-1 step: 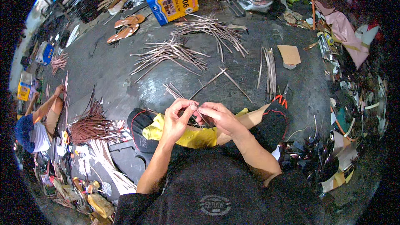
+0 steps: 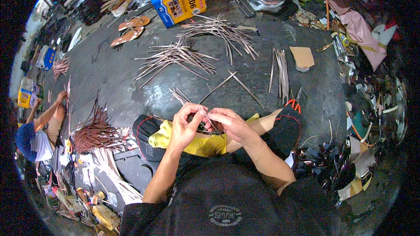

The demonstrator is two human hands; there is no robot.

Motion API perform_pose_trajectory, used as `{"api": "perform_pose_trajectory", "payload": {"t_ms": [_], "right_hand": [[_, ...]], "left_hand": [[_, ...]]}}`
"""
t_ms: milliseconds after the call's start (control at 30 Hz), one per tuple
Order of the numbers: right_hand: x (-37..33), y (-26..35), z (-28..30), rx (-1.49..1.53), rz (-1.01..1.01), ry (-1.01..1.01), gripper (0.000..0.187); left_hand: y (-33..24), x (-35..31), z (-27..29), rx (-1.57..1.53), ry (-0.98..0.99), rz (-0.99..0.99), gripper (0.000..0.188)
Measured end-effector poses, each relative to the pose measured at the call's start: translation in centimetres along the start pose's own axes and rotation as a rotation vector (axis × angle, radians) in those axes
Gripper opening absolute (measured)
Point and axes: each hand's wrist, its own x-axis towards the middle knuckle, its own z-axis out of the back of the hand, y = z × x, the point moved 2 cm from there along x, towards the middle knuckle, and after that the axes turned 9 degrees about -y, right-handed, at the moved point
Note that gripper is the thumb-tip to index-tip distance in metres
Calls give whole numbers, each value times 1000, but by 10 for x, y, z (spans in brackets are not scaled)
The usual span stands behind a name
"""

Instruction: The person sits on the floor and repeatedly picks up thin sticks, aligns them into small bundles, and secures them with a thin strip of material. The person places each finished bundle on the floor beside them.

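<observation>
My left hand (image 2: 188,124) and my right hand (image 2: 231,123) meet in front of my crossed legs. Both are closed, fingertips pinching a thin greyish-brown strip (image 2: 211,123) between them. Much of the strip is hidden by the fingers. Beneath the hands, a yellow cloth (image 2: 199,143) lies across my lap. Just beyond my left hand are the ends of several loose strips (image 2: 180,96). Two more strips (image 2: 219,86) form an angle on the dark floor ahead.
Two strip piles (image 2: 177,61) (image 2: 223,35) lie ahead, below a yellow-blue box (image 2: 177,0) and sandals (image 2: 130,30). Orange-handled pliers (image 2: 295,102) rest by my right knee, near a strip bundle (image 2: 282,74) and cardboard (image 2: 302,58). Brown strips (image 2: 98,133) lie left; another person (image 2: 37,135) sits beyond.
</observation>
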Motion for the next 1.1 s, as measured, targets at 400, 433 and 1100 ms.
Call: {"api": "perform_pose_trajectory", "payload": {"t_ms": [400, 433, 1100], "right_hand": [[25, 58, 148, -733, 527, -671, 23], [32, 53, 156, -709, 511, -700, 23], [8, 72, 110, -906, 774, -384, 13]], "left_hand": [[73, 128, -93, 565, 66, -361, 25], [81, 142, -103, 601, 72, -409, 25], [18, 131, -87, 12, 414, 63, 22]]}}
